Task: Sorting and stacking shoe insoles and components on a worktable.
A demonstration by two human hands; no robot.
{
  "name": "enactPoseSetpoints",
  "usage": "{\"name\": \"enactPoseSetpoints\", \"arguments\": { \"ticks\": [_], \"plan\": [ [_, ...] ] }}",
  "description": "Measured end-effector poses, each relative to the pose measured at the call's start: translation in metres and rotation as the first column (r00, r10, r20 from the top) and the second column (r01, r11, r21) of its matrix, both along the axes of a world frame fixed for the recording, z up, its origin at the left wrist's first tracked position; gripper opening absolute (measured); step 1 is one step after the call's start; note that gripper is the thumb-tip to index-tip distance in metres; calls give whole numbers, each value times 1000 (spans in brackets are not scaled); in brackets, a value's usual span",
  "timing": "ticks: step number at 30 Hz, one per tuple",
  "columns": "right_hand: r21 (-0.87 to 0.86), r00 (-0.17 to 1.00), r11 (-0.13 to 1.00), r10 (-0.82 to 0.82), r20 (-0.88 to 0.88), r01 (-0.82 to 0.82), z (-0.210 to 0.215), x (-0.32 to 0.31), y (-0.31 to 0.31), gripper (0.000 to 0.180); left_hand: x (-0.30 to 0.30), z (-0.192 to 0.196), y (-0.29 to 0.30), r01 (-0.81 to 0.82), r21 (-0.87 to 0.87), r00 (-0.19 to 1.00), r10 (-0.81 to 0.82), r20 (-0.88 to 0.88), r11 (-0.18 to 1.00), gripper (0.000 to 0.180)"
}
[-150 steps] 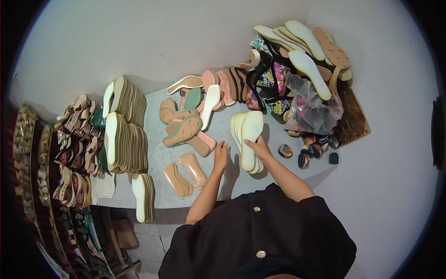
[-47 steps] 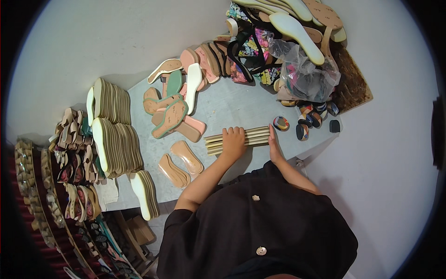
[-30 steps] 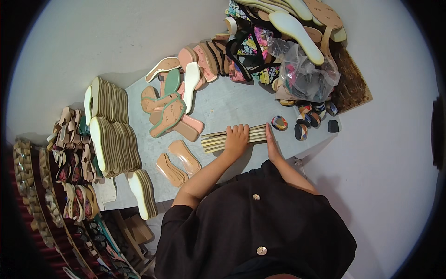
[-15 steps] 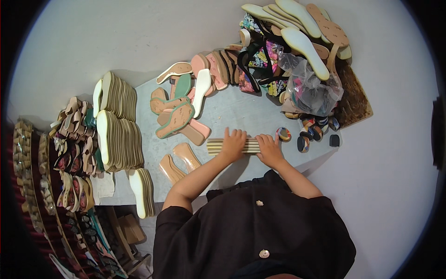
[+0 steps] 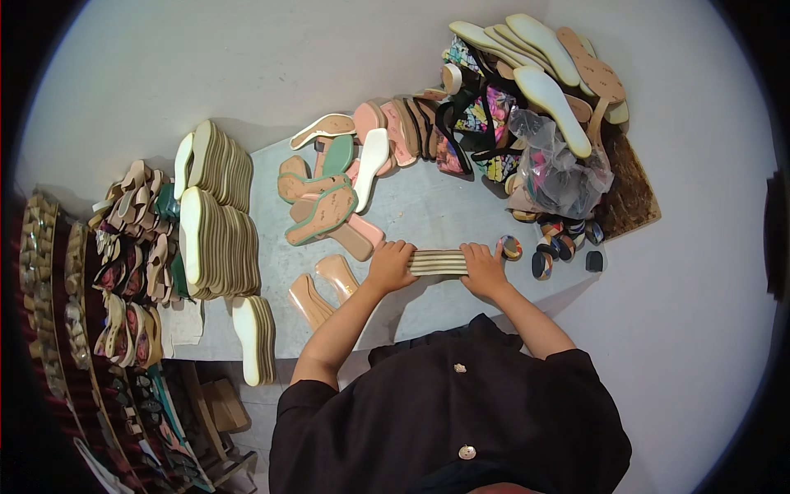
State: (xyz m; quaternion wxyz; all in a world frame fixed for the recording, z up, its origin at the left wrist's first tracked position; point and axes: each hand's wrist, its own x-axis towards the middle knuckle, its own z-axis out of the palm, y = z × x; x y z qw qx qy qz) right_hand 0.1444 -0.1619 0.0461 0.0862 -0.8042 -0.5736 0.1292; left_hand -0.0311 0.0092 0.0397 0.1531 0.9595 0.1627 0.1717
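A small stack of cream-and-grey insoles (image 5: 439,263) lies on edge near the front of the grey table. My left hand (image 5: 392,267) is closed round the stack's left end, and my right hand (image 5: 484,270) grips its right end. Striped edges show between the hands; both tips are hidden under the fingers. Just right of my right hand sits a round multicoloured heel piece (image 5: 511,247). Two glossy tan shoe pieces (image 5: 309,301) rest by my left forearm. Beyond my left hand lie loose soles, including a green-edged one (image 5: 322,216) and a white one (image 5: 373,169).
Tall stacks of insoles (image 5: 222,239) stand at the table's left, with a shorter stack (image 5: 253,342) at its front edge. Patterned shoes and a clear plastic bag (image 5: 568,177) crowd the back right, beside a brown board (image 5: 630,185). Shelves of footwear (image 5: 132,272) rise at far left.
My left hand has slid left along the stack, from its middle to its left end. My right hand keeps its grip on the right end. The whole view has shifted slightly.
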Motion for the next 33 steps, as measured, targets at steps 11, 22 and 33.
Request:
{"name": "enactPoseSetpoints", "arguments": {
  "ticks": [11, 22, 33],
  "plan": [
    [321, 999, 946, 24, 40, -36, 64, -68, 10, 56, -44, 92, -4, 19, -67, 998, -23, -53, 998, 60],
    [550, 992, 831, -121, 41, 79, 78, -128, -17, 59, -221, 124, -17, -363, -276, 821, 445, 357, 890, 53],
    [24, -25, 910, 37, -999, 413, 89, -284, -24, 48, -269, 72, -125, 129, -960, 894, 389, 221, 250, 70]
  ]
}}
